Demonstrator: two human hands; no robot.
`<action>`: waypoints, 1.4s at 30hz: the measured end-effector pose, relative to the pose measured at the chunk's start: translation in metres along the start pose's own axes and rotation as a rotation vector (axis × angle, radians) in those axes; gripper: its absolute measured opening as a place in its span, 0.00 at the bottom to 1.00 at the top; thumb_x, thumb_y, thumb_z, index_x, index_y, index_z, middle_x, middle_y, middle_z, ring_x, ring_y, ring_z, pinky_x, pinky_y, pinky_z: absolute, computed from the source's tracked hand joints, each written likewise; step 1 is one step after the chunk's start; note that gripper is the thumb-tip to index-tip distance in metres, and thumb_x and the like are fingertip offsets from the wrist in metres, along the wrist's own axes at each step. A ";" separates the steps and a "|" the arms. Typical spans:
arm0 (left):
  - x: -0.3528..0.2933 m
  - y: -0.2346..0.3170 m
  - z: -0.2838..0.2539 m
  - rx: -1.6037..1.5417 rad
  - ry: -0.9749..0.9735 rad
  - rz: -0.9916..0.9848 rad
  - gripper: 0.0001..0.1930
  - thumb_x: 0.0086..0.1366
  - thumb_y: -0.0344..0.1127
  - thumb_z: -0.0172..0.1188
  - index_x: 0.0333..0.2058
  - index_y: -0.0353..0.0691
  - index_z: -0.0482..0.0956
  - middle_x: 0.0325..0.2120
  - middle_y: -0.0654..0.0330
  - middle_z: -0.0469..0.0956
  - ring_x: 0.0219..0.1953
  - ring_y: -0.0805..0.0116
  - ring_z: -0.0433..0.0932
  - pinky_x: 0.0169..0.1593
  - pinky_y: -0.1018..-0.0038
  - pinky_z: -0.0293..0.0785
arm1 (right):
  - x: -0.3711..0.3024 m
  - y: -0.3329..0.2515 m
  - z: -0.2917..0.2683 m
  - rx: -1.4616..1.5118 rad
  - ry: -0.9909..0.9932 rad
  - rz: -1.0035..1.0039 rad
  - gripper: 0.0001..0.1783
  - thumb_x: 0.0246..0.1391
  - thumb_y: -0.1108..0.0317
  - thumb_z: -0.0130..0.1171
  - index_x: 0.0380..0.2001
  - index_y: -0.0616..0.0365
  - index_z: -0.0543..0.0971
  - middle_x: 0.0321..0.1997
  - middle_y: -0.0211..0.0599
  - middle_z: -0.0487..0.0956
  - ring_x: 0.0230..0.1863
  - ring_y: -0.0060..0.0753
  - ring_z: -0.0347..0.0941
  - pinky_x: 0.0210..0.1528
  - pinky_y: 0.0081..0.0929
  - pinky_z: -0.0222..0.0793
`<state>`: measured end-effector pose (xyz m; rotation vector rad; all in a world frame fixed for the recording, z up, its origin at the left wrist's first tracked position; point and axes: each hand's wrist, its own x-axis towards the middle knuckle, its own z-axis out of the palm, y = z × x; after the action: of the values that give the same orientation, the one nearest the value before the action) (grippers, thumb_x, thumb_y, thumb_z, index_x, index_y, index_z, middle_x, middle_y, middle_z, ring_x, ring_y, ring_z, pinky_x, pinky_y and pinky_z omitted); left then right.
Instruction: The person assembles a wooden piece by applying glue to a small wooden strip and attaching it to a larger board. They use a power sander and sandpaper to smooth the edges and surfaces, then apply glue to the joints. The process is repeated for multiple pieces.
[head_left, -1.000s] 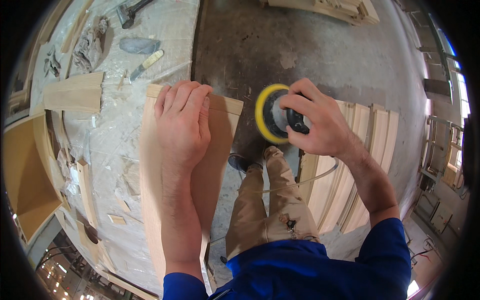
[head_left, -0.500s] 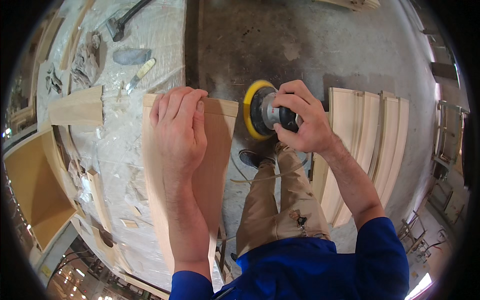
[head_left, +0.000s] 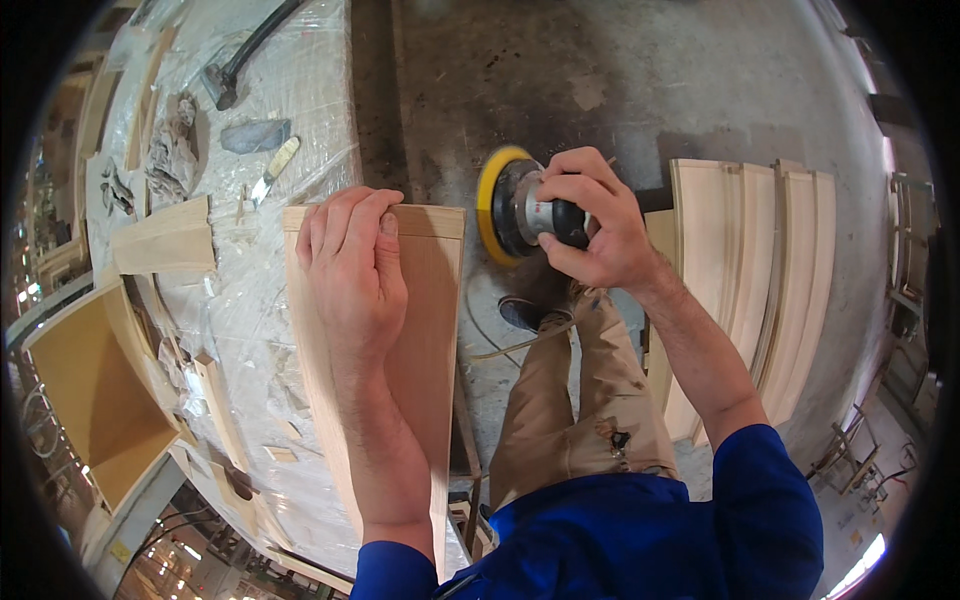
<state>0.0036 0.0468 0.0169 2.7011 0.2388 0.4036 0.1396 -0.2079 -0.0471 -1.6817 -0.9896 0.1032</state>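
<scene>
My left hand [head_left: 352, 275] is closed over the far end of a pale wooden panel [head_left: 428, 300], its fingers curled on the end strip. The panel lies lengthwise on the plastic-covered worktable [head_left: 250, 330], along its right edge. In my right hand [head_left: 597, 222] is a round orbital sander [head_left: 517, 208] with a yellow-edged pad and a black and silver body. My fingers wrap round its top. The sander is held tilted on its side, its pad facing left toward the panel's far right corner; whether they touch I cannot tell.
A stack of wooden panels [head_left: 745, 280] stands at my right. On the table lie a black-headed hammer [head_left: 222, 82], a knife-like tool [head_left: 276, 168], a grey pad [head_left: 255, 135], crumpled cloth [head_left: 172, 150] and wood offcuts [head_left: 165, 238]. An open wooden box [head_left: 100, 385] stands at the left. A thin hose [head_left: 520, 348] hangs near my legs.
The sander has moved slightly away from me along the panel's edge. My left hand keeps its place on the panel's end. The whole view has shifted a little.
</scene>
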 end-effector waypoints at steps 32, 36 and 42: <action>0.003 0.007 -0.002 0.021 -0.031 0.021 0.11 0.79 0.39 0.60 0.50 0.44 0.88 0.47 0.60 0.82 0.53 0.56 0.79 0.62 0.59 0.68 | 0.022 -0.008 0.009 -0.018 0.084 -0.217 0.26 0.40 0.77 0.74 0.47 0.53 0.82 0.53 0.37 0.78 0.37 0.35 0.79 0.29 0.28 0.74; 0.003 0.008 -0.002 0.022 -0.020 0.023 0.10 0.78 0.40 0.61 0.50 0.45 0.88 0.46 0.61 0.82 0.52 0.58 0.78 0.62 0.59 0.67 | 0.014 0.004 0.004 -0.019 0.033 -0.095 0.27 0.41 0.77 0.73 0.48 0.53 0.83 0.53 0.36 0.78 0.36 0.32 0.77 0.27 0.25 0.71; 0.001 0.006 -0.001 0.036 -0.010 0.025 0.10 0.78 0.40 0.61 0.50 0.46 0.88 0.46 0.62 0.82 0.52 0.58 0.78 0.62 0.59 0.67 | 0.016 -0.009 -0.001 0.009 0.055 -0.137 0.26 0.42 0.77 0.72 0.48 0.52 0.82 0.52 0.35 0.78 0.30 0.27 0.74 0.26 0.24 0.69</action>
<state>0.0048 0.0421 0.0198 2.7433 0.2122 0.3965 0.1456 -0.1977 -0.0328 -1.5954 -1.0575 -0.0288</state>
